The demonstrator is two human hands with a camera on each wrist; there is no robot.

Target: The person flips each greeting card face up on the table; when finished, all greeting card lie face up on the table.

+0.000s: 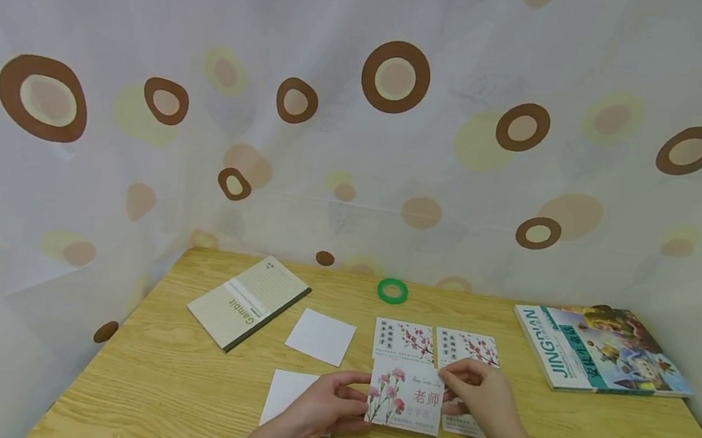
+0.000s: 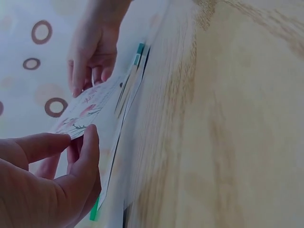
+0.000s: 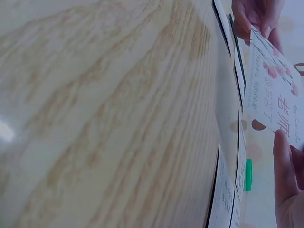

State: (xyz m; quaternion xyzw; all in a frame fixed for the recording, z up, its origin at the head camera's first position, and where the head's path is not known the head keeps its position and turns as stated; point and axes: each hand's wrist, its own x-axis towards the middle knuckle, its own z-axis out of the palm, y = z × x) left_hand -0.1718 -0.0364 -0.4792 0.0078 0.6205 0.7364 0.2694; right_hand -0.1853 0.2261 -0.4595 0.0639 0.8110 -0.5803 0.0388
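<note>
A square greeting card (image 1: 405,400) with pink carnations and red Chinese lettering is held up above the table between both hands. My left hand (image 1: 327,402) pinches its left edge, thumb and fingers on either side, as the left wrist view also shows. At the right edge my right hand (image 1: 484,396) pinches the card near its upper corner. Behind it lie two blossom-branch cards, one on the left (image 1: 398,338) and one on the right (image 1: 468,344). Another printed card (image 1: 465,426) is partly hidden under my right hand. A white card (image 1: 284,393) is partly covered by my left hand.
Another white card (image 1: 321,336) lies further back on the wooden table (image 1: 169,387). Beyond it, at the left, is a Gambit notebook (image 1: 249,302). A green tape roll (image 1: 392,291) lies at the back, a thick picture-covered book (image 1: 606,354) at the right. A patterned curtain (image 1: 333,150) surrounds the table.
</note>
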